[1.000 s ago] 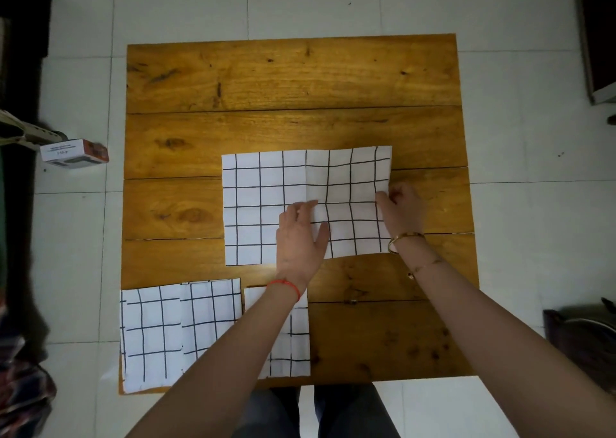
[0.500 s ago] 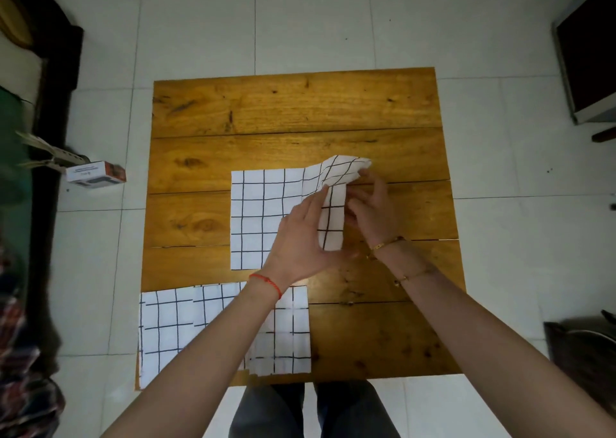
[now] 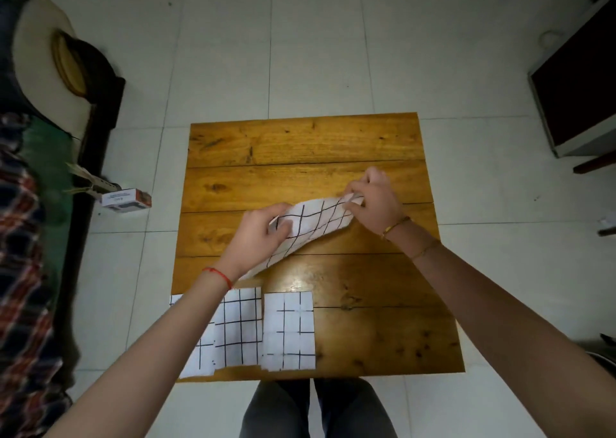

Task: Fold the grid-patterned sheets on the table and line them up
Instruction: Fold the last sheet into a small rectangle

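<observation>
A white grid-patterned sheet (image 3: 311, 226) is lifted off the wooden table (image 3: 300, 144), bent and slanting between both hands. My left hand (image 3: 258, 237) grips its left end, thumb curled over the paper. My right hand (image 3: 373, 201) pinches its far right corner. Three folded grid sheets lie side by side at the table's near left edge: one (image 3: 289, 331), a middle one (image 3: 239, 329), and a left one (image 3: 196, 357) partly hidden under my left forearm.
A small white and red box (image 3: 126, 199) lies on the tiled floor left of the table. A dark cabinet (image 3: 580, 84) stands at the right. Dark furniture and plaid cloth (image 3: 23, 271) line the left edge. My legs show below the table.
The sheet lay flat a second ago; my right hand folded its right half over, and now both hands have lifted it off the table. The camera view tilted up.
</observation>
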The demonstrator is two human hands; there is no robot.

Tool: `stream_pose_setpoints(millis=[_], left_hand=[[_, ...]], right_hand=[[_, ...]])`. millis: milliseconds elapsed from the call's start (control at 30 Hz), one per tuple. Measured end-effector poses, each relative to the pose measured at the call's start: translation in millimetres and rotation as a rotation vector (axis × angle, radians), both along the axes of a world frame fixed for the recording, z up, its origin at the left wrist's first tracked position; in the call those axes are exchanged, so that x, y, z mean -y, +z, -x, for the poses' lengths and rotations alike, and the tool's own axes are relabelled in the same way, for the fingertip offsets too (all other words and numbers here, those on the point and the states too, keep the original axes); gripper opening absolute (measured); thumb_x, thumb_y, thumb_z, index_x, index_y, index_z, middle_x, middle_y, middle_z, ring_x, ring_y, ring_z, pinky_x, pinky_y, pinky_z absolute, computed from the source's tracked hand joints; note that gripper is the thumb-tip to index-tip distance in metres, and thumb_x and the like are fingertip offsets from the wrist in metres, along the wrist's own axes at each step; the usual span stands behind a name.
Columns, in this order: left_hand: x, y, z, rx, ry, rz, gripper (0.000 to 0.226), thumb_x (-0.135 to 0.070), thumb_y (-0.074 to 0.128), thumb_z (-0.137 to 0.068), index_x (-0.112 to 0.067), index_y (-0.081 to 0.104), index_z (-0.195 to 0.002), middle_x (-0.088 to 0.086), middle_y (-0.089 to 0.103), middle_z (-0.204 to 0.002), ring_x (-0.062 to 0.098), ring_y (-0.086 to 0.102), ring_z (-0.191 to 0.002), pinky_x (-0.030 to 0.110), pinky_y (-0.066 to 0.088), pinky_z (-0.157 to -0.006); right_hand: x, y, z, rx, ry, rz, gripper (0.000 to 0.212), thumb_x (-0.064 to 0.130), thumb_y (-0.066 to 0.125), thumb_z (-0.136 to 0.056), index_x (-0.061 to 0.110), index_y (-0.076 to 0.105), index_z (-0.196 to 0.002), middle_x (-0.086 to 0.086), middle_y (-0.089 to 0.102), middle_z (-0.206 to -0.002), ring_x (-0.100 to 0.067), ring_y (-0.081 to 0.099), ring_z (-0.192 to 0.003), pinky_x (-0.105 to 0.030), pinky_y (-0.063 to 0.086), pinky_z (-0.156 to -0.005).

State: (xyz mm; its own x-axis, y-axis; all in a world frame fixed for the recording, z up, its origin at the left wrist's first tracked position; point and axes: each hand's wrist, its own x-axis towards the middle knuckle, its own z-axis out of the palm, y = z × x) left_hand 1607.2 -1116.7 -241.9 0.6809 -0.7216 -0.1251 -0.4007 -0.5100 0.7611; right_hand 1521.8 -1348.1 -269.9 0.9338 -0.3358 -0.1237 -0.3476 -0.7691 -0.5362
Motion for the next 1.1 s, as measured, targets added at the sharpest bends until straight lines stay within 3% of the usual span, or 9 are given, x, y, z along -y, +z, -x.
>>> stream_pose_setpoints(millis=[67,200,367,433,500,633,833,933,1100], left_hand=[[-9,12,-6,-0.033,0.017,-0.012,0.014,-0.021,0.059,-0.093,-0.012,0.067,-0.100,0.005,0.067,-0.081,0.020,0.057,-0.069,0.034,0.047,-0.072],[-22,42,-17,-0.196,0.053,-0.007,0.023,-0.038,0.060,-0.092,-0.015,0.064,-0.090,0.004,0.045,-0.055,0.011,0.035,-0.048,0.022,0.030,-0.047],[-26,72,-31,-0.368,0.042,0.020,0.047,-0.034,0.055,-0.096,-0.008,0.040,-0.060,0.000,0.028,-0.050,0.014,0.021,-0.045,0.023,0.021,-0.046],[-25,74,-39,-0.438,0.063,-0.014,0.050,-0.037,0.055,-0.095,-0.005,0.042,-0.058,0.002,0.025,-0.049,0.015,0.018,-0.045,0.023,0.022,-0.046],[-19,69,-47,-0.547,0.135,-0.036,0.052,-0.035,0.057,-0.093,-0.013,0.035,-0.052,-0.004,0.024,-0.044,0.012,0.016,-0.041,0.022,0.021,-0.045],[-8,42,-65,-0.747,0.282,0.014,0.046,-0.031,0.062,-0.091,-0.025,0.032,-0.057,-0.009,0.036,-0.047,0.008,0.032,-0.044,0.019,0.033,-0.059],[10,-14,-90,-0.587,0.394,0.083,0.028,-0.027,0.059,-0.094,0.000,0.066,-0.091,0.011,0.068,-0.090,0.018,0.062,-0.081,0.030,0.052,-0.077],[17,-38,-103,-0.408,0.369,0.049,0.030,-0.025,0.059,-0.093,0.004,0.067,-0.091,0.009,0.059,-0.081,0.017,0.050,-0.073,0.031,0.041,-0.068],[22,-76,-109,-0.301,0.316,-0.008,0.017,-0.014,0.058,-0.092,-0.016,0.067,-0.078,-0.011,0.056,-0.065,-0.005,0.047,-0.058,0.015,0.036,-0.060]], right_hand=[[3,12,5,-0.003,0.048,0.060,0.021,0.033,0.071,-0.079,0.019,0.070,-0.095,0.000,0.041,-0.096,-0.015,0.034,-0.094,-0.034,0.038,-0.082],[10,42,14,-0.022,0.118,-0.166,0.022,0.032,0.072,-0.080,0.018,0.068,-0.097,0.002,0.053,-0.106,-0.012,0.043,-0.103,-0.029,0.035,-0.092],[22,85,14,-0.142,0.083,-0.549,0.029,0.030,0.070,-0.082,0.021,0.049,-0.066,0.011,0.039,-0.064,0.005,0.038,-0.055,-0.014,0.037,-0.058],[25,93,10,-0.169,0.012,-0.659,0.022,0.026,0.070,-0.083,0.007,0.065,-0.092,-0.011,0.064,-0.085,0.003,0.052,-0.073,-0.029,0.055,-0.073],[31,92,4,-0.227,-0.070,-0.788,0.052,0.025,0.070,-0.081,0.003,0.055,-0.126,-0.010,0.064,-0.110,-0.005,0.059,-0.089,-0.031,0.053,-0.092],[39,79,-12,-0.247,-0.212,-0.884,0.048,0.025,0.072,-0.080,0.014,0.056,-0.124,-0.001,0.070,-0.084,-0.005,0.061,-0.075,-0.020,0.054,-0.075],[41,33,-48,-0.077,-0.339,-0.534,0.026,0.026,0.067,-0.085,0.000,0.066,-0.089,-0.006,0.060,-0.076,-0.017,0.053,-0.072,-0.030,0.047,-0.073],[37,17,-67,0.016,-0.339,-0.405,0.011,0.020,0.064,-0.087,0.012,0.064,-0.079,0.005,0.048,-0.064,-0.009,0.044,-0.062,-0.013,0.038,-0.057],[31,-27,-75,0.018,-0.351,-0.239,0.018,0.015,0.061,-0.086,0.002,0.070,-0.091,-0.013,0.067,-0.084,-0.027,0.060,-0.080,-0.030,0.045,-0.067]])
